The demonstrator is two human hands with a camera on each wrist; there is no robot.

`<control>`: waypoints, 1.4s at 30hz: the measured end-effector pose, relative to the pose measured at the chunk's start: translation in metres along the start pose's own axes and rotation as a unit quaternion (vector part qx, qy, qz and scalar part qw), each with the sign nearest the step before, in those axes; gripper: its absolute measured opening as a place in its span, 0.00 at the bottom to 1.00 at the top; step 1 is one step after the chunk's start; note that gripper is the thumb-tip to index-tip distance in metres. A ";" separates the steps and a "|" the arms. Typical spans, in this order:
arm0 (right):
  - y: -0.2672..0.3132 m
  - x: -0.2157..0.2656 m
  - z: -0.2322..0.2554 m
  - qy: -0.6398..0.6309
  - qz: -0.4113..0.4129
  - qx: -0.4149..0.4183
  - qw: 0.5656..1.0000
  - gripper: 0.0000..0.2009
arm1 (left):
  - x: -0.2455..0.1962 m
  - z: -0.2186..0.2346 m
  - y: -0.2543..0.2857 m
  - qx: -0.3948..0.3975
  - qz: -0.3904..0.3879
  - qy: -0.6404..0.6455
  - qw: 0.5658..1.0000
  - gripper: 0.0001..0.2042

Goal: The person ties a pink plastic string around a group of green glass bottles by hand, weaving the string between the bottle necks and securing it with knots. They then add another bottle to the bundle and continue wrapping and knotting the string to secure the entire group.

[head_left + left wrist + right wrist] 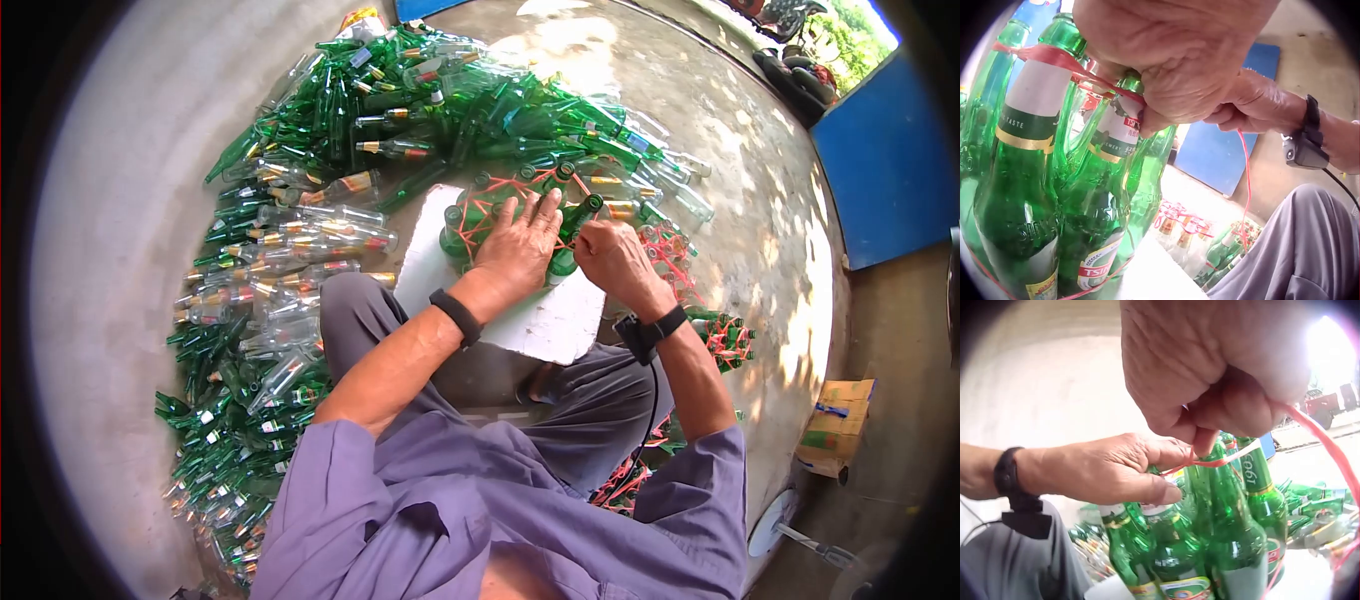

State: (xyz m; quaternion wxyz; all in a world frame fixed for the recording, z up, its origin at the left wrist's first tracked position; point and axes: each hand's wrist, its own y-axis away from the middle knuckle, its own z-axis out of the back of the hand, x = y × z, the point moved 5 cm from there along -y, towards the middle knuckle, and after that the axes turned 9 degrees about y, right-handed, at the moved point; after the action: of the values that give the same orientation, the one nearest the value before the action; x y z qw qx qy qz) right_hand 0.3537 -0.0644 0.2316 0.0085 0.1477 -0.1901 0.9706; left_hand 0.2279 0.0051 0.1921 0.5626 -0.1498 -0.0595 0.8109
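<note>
A cluster of green glass beer bottles (1022,187) stands upright on a white block (540,338), with red plastic twine (1329,445) around their necks. Over the tops lies my left hand (515,248), its fingers extended among the necks; in the right wrist view its thumb (1163,490) presses close beside the twine. My right hand (612,258) is curled at the near right bottle neck and grips the twine, which runs taut across that neck. From the fist, a loose length of twine (1247,187) hangs down in the left wrist view.
A large heap of green and clear bottles (340,120) spreads from the far side round to the left. Twine-tied bundles (728,340) stand at the right. Farther right are a cardboard box (838,425) and a blue panel (890,160). The person's knees flank the block.
</note>
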 end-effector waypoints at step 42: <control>0.050 -0.081 -0.084 -0.356 -0.236 0.009 0.904 0.12 | -0.006 0.011 0.000 -0.021 -0.019 -0.014 0.999 0.29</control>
State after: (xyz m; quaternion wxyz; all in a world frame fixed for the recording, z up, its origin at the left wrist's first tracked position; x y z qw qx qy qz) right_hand 0.4041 -0.0760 0.1154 0.1682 0.5240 -0.1314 0.8246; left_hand 0.2264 0.0004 0.2034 0.5740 -0.1488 -0.0871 0.8005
